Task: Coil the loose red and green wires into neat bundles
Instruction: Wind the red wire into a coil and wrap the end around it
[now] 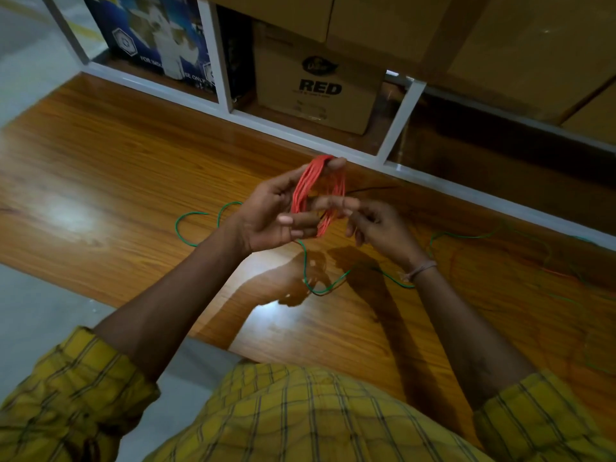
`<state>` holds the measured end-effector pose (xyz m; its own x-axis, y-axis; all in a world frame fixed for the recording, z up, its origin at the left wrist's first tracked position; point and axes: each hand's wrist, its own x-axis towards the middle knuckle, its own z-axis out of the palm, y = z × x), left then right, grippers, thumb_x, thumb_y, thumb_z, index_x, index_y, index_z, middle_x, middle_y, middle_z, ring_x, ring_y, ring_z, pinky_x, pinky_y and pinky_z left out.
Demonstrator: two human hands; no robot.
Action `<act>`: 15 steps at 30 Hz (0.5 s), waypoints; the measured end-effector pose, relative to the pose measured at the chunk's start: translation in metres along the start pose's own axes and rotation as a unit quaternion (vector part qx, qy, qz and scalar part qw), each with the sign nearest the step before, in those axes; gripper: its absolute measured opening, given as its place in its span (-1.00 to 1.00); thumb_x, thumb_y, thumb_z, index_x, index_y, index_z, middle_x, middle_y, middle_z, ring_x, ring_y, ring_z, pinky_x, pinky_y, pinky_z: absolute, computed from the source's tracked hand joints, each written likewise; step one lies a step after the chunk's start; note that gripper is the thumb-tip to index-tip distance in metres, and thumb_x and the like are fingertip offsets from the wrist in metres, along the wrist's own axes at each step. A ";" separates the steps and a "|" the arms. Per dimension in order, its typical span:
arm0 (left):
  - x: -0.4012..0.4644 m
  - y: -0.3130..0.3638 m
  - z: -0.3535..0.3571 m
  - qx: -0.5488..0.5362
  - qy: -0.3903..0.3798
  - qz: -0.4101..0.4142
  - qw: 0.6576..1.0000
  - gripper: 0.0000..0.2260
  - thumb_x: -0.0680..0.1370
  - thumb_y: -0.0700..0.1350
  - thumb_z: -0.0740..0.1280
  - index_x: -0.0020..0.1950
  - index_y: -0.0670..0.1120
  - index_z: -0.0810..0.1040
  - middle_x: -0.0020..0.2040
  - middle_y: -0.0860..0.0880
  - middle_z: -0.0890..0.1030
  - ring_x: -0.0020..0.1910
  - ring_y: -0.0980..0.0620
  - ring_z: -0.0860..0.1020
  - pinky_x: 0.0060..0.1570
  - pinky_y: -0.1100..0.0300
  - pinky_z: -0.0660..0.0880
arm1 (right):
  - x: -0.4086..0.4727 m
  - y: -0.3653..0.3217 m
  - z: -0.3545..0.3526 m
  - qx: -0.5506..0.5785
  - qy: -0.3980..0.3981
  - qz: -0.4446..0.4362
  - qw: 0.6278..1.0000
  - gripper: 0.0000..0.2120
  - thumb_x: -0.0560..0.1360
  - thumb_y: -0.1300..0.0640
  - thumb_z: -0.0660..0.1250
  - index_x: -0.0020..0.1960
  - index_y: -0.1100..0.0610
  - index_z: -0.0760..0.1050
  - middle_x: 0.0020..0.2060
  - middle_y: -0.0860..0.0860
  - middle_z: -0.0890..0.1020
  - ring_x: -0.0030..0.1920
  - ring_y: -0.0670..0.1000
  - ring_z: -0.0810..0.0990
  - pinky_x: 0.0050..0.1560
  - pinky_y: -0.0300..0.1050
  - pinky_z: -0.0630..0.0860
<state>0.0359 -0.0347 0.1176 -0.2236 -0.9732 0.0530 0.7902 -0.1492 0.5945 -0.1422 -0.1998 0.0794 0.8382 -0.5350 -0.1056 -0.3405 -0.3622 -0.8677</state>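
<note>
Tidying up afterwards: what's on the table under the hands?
Loose green wire loops across the wooden table beneath the left hand and right hand, which hold the red coil. The stretch directly behind them is hidden.

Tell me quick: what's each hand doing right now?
Left hand: holds the red wire coil, looped around its fingers.
Right hand: fingers pinch a strand at the coil.

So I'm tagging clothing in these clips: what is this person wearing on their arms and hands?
Both hands are bare: the left hand and the right hand have no gloves or visible rings. A thin band circles the right wrist. The forearms are uncovered, with mustard-yellow sleeves in a dark plaid check rolled up near the elbows, matching the shirt.
</note>
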 end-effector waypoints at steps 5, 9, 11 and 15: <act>0.015 0.010 -0.007 -0.048 0.042 0.075 0.995 -0.56 0.80 0.11 -0.08 0.68 0.06 0.17 0.65 -0.43 0.21 -0.40 0.18 0.57 -0.25 0.24 0.56 | -0.025 -0.001 0.013 -0.030 -0.081 0.012 0.996 -0.78 0.73 0.06 0.29 0.19 0.03 0.71 -0.24 0.09 0.73 -0.31 -0.06 0.68 -0.28 -0.28 0.51; 0.025 0.011 -0.013 -0.094 0.141 0.114 0.979 -0.65 0.80 0.08 0.01 0.44 -0.01 0.46 0.60 -0.44 0.30 -0.32 0.07 0.65 -0.26 0.14 0.63 | -0.037 -0.020 0.009 -0.075 -0.162 -0.004 0.984 -0.77 0.70 0.10 0.35 0.31 -0.03 0.68 -0.23 0.02 0.74 -0.35 -0.17 0.68 -0.28 -0.33 0.55; 0.031 0.009 -0.017 -0.093 0.195 0.128 0.968 -0.69 0.79 0.09 0.05 0.38 0.02 0.49 0.50 -0.41 0.43 -0.26 -0.01 0.71 -0.25 0.09 0.67 | -0.040 -0.028 0.006 -0.079 -0.204 0.003 0.976 -0.74 0.66 0.08 0.41 0.34 -0.04 0.66 -0.20 0.02 0.74 -0.37 -0.11 0.70 -0.31 -0.25 0.60; 0.038 0.005 -0.018 0.108 0.335 0.130 0.927 -0.68 0.80 0.10 0.02 0.52 0.09 0.32 0.38 -0.22 0.56 -0.16 -0.11 0.77 -0.21 0.08 0.70 | -0.043 -0.049 -0.008 -0.013 -0.298 0.025 0.954 -0.74 0.65 0.16 0.42 0.33 0.02 0.64 -0.22 0.09 0.74 -0.38 0.11 0.72 -0.36 -0.04 0.65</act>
<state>0.0412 -0.0756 0.1083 0.4191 -0.8729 -0.2500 0.6184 0.0729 0.7825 -0.1645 -0.1651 0.1300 0.9114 -0.0263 -0.4107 -0.3905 -0.3700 -0.8430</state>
